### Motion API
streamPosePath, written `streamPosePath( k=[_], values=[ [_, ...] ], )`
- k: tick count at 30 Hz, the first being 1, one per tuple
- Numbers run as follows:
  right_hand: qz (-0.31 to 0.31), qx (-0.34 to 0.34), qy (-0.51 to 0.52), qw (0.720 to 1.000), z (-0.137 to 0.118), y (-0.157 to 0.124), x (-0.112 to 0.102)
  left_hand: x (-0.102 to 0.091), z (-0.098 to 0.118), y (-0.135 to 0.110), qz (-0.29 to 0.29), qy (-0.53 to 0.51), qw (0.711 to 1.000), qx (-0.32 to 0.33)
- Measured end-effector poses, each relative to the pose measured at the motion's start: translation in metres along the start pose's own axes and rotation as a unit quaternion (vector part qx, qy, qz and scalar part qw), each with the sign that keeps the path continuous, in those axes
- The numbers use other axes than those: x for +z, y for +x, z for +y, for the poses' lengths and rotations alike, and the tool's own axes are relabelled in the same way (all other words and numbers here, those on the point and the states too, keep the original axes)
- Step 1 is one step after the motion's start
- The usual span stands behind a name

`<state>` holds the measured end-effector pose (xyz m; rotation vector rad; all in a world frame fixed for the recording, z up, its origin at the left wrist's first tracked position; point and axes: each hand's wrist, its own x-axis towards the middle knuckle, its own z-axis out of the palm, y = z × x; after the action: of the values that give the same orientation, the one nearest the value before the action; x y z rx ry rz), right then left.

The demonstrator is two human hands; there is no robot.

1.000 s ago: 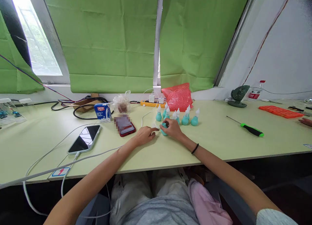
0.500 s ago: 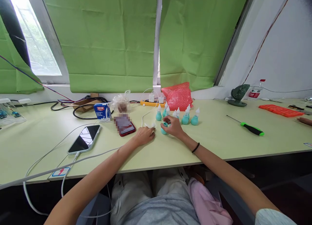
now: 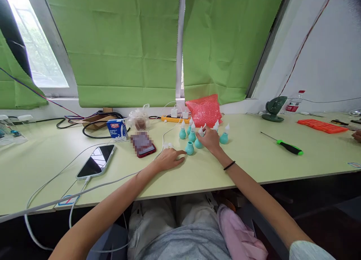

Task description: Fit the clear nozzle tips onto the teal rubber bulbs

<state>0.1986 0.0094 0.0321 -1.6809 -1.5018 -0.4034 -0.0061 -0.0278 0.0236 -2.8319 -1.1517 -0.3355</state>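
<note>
On the table (image 3: pixel 242 162), the left hand (image 3: pixel 168 160) now straightens its index finger beside the smooth, flared-neck open bulb (image 3: pixel 190 148), thumb apart. Behind, a crinkly red pouch (image 3: pixel 204 111). The right hand (image 3: pixel 210 138) has shifted from that bulb to round teal, white-tipped bulbs (image 3: pixel 199 144); whether its fingers pinch one, I cannot tell.

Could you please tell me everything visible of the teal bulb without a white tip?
The bulb is teal and rubbery-looking, with a round body and short neck, open at the top. It stands upright on the table, in front of the tipped bulbs. The left hand points at its side; contact is unclear.
</note>
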Motion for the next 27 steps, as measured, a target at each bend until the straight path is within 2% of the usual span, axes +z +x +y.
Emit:
streamPosePath(
  k=[4, 7, 10, 11, 13, 14, 16, 19, 23, 27],
  values=[
    [-0.01, -0.01, 0.007, 1.0, -0.003, -0.004, 0.0, 0.002, -0.002, 0.0, 0.007, -0.011, 1.0, -0.008],
    [0.008, -0.011, 0.013, 1.0, -0.006, -0.004, -0.006, 0.004, -0.004, 0.001, 0.024, -0.024, 0.999, -0.017],
    [0.071, -0.028, 0.067, 0.995, -0.008, -0.004, -0.014, 0.005, -0.006, 0.003, 0.068, -0.045, 0.996, -0.04],
    [0.11, -0.044, 0.113, 0.987, -0.009, -0.005, -0.016, 0.005, -0.008, 0.004, 0.088, -0.054, 0.993, -0.053],
    [0.184, -0.074, 0.23, 0.953, -0.014, -0.009, -0.02, 0.002, -0.012, 0.006, 0.133, -0.074, 0.985, -0.084],
    [0.197, -0.083, 0.288, 0.933, -0.017, -0.012, -0.02, 0.0, -0.014, 0.007, 0.156, -0.086, 0.979, -0.098],
    [0.14, -0.084, 0.374, 0.913, -0.027, -0.022, -0.019, -0.003, -0.017, 0.007, 0.197, -0.112, 0.966, -0.12],
    [-0.034, -0.085, 0.416, 0.905, -0.04, -0.04, -0.016, -0.008, -0.021, 0.006, 0.239, -0.159, 0.95, -0.121],
    [-0.165, -0.175, 0.322, 0.916, -0.05, -0.057, -0.012, -0.01, -0.02, 0.001, 0.25, -0.215, 0.942, -0.067],
    [-0.264, -0.236, 0.267, 0.896, -0.053, -0.061, -0.012, -0.005, -0.009, -0.004, 0.229, -0.246, 0.942, 0.007]
  ],
)
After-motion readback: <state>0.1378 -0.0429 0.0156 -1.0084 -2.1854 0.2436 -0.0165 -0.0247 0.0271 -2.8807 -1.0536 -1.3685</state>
